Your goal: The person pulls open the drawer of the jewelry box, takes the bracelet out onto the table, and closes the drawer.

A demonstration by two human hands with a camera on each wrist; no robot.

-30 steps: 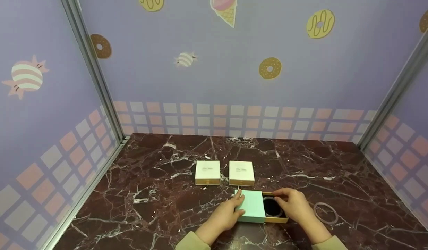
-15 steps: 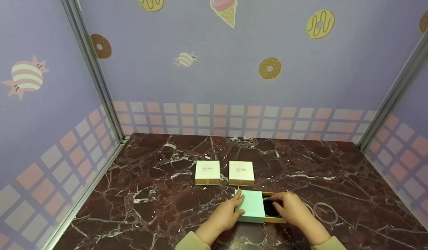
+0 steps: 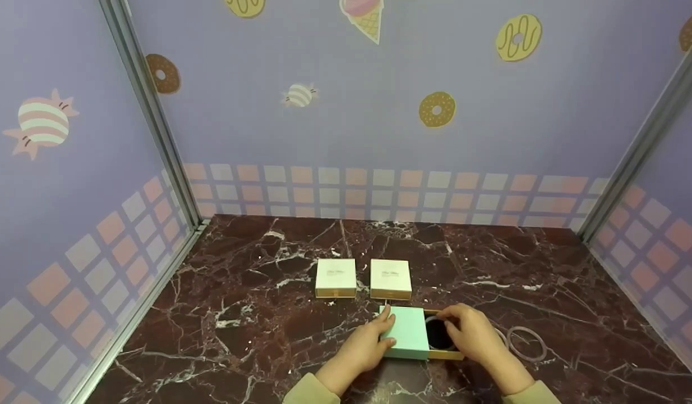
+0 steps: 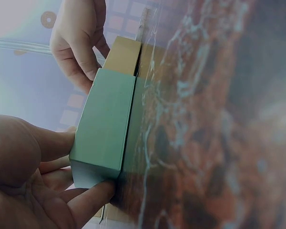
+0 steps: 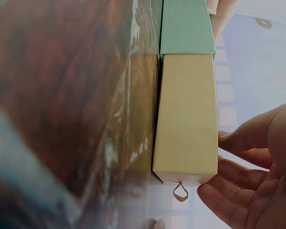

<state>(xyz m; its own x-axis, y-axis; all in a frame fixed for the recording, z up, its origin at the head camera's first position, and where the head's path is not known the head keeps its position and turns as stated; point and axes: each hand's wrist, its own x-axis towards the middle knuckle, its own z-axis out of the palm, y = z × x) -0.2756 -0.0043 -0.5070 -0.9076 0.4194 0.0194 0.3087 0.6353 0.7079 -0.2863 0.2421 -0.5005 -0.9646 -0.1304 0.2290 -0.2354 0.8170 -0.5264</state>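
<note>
A mint-green box sleeve (image 3: 407, 331) lies near the table's front with its gold drawer (image 3: 447, 355) partly slid out to the right. Inside the drawer a pale bangle (image 3: 433, 318) shows around a black pad (image 3: 439, 335). My left hand (image 3: 361, 347) grips the sleeve's left end; in the left wrist view the thumb lies along the upper edge and a finger is tucked low. Over the drawer, my right hand (image 3: 474, 331) has bent fingertips at the bangle's rim; I cannot tell whether they pinch it. A small ribbon loop (image 5: 180, 193) hangs from the drawer's end in the right wrist view.
Two cream boxes, a left one (image 3: 335, 277) and a right one (image 3: 390, 278), sit side by side behind the green one. A loose bangle (image 3: 527, 344) lies on the marbled table (image 3: 239, 325) at right, with another ring's edge (image 3: 501, 335) beside the right wrist. Patterned walls enclose the table.
My right hand has shifted a little left over the drawer, and its fingers have moved slightly about the bangle. The left hand and box stay put.
</note>
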